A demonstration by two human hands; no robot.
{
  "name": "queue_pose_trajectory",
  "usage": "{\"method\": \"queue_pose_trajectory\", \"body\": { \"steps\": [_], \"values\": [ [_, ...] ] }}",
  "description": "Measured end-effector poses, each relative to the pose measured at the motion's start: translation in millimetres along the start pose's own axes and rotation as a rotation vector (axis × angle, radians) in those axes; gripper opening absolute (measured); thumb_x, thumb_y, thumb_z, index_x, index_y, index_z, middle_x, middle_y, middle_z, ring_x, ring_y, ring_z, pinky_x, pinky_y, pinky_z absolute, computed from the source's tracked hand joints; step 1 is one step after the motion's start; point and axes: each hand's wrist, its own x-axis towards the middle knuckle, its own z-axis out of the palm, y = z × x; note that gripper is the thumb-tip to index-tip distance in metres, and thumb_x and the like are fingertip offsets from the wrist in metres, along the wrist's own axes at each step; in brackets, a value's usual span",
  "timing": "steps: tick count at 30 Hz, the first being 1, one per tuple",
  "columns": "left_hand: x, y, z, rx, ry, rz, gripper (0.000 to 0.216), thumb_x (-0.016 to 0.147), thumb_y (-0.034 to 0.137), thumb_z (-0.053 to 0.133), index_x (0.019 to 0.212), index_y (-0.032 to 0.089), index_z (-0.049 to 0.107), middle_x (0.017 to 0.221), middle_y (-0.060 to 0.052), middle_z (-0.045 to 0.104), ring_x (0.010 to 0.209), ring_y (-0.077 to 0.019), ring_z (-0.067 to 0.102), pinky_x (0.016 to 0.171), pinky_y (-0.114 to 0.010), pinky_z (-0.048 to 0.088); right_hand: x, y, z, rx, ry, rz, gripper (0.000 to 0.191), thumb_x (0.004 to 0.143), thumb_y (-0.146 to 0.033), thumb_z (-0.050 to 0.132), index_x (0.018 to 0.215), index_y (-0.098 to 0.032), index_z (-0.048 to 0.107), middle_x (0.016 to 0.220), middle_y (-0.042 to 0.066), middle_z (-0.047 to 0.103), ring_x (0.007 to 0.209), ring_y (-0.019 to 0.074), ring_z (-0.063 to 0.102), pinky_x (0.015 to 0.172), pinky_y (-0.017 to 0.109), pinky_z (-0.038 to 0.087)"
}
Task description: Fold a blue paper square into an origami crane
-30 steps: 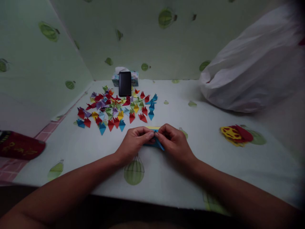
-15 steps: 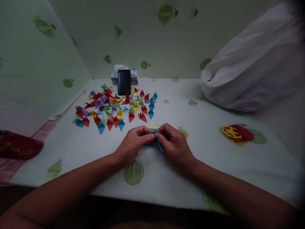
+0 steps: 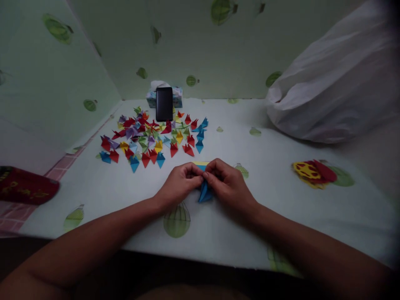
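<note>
L hand & R hand both pinched on blue folded paper btwn them, multicol folded pcs beyond

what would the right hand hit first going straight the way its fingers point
Beyond the blue paper it holds, the right hand would probably meet the left hand first; the exact gap is unclear.

Black phone before tissue box, white bag to the right
</note>
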Motion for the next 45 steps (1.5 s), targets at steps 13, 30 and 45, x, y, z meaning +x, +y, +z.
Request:
{"method": "queue_pose_trajectory", "body": {
  "steps": [13, 30, 45],
  "values": [
    [-3, 10, -5, 0.044, 0.195, 0.178, 0.014, 0.073, 0.027, 0.070, 0.079, 0.016, 0.061, 0.071, 0.002, 0.060, 0.064, -0.0112, 0.056, 0.060, -0.024, 0.045, 7, -2, -4, 0.337, -0.098, 0.187, 0.024, 0.084, -0.041, 0.065, 0.089, -0.020, 0.053, 0.072, -0.003, 0.054, 0.055, 0.0103, 0.050, 0.048, 0.024, 0.043],
    [-3, 7, -5, 0.028, 0.110, 0.205, 0.014, 0.076, 0.025, 0.067, 0.087, 0.016, 0.065, 0.071, 0.001, 0.062, 0.064, -0.0120, 0.058, 0.063, -0.026, 0.051, 6, 2, 1, 0.625, -0.069, 0.239, 0.021, 0.080, -0.032, 0.070, 0.092, -0.021, 0.056, 0.080, -0.001, 0.060, 0.064, 0.0110, 0.055, 0.056, 0.024, 0.048],
    [0, 9, -7, -0.022, 0.053, 0.185, 0.016, 0.076, 0.026, 0.071, 0.085, 0.014, 0.065, 0.068, 0.002, 0.064, 0.058, -0.0096, 0.060, 0.058, -0.022, 0.051, 6, 3, -2, 0.681, -0.093, 0.233, 0.019, 0.085, -0.034, 0.071, 0.089, -0.019, 0.061, 0.075, -0.002, 0.060, 0.067, 0.0104, 0.054, 0.062, 0.024, 0.044]
  ]
}}
